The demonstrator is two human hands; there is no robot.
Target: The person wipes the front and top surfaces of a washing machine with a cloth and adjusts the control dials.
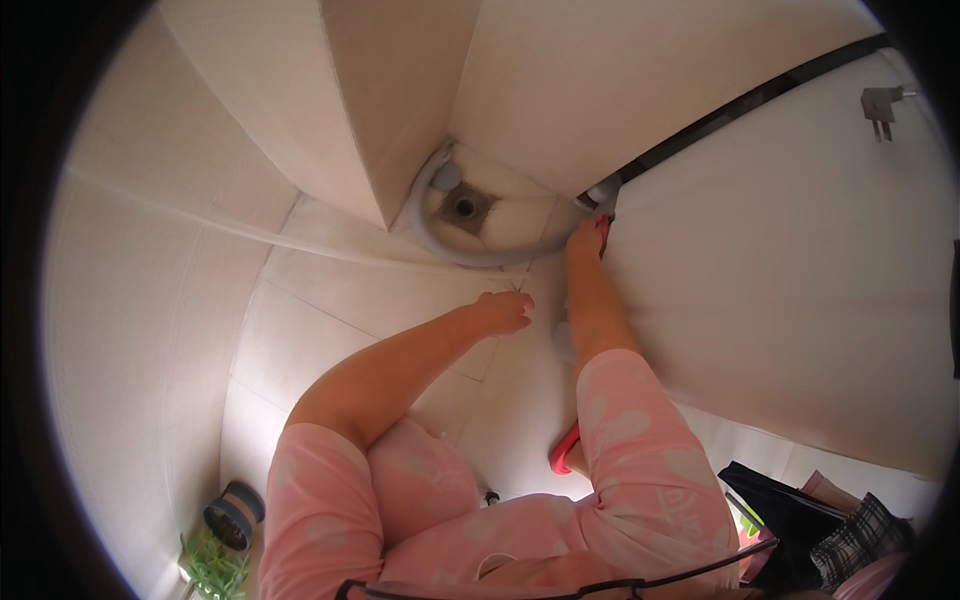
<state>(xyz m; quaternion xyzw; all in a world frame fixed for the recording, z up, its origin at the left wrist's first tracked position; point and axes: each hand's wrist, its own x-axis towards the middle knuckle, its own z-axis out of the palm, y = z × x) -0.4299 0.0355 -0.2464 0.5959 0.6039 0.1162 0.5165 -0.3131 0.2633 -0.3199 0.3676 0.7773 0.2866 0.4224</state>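
Note:
My right hand (586,237) is at the lower corner of a large white appliance (765,285), holding a small red item (602,225). What that item is cannot be made out, as fingers and the appliance's edge partly hide it. Beside this hand a grey corrugated drain hose (480,259) curves along the floor around a square floor drain (465,208). A round grey cap (447,175) lies between hose and drain. Lower and to the left, my left hand (506,313) hovers over the tiles with fingers loosely curled, apart, and nothing visible in them.
An unplugged power plug (879,105) hangs against the appliance. A wall corner (379,150) juts out near the hose. Lower left are a dark round container (234,516) and a green plant (214,566). Dark and checked fabrics (855,540) lie lower right. A red slipper (564,451) shows below me.

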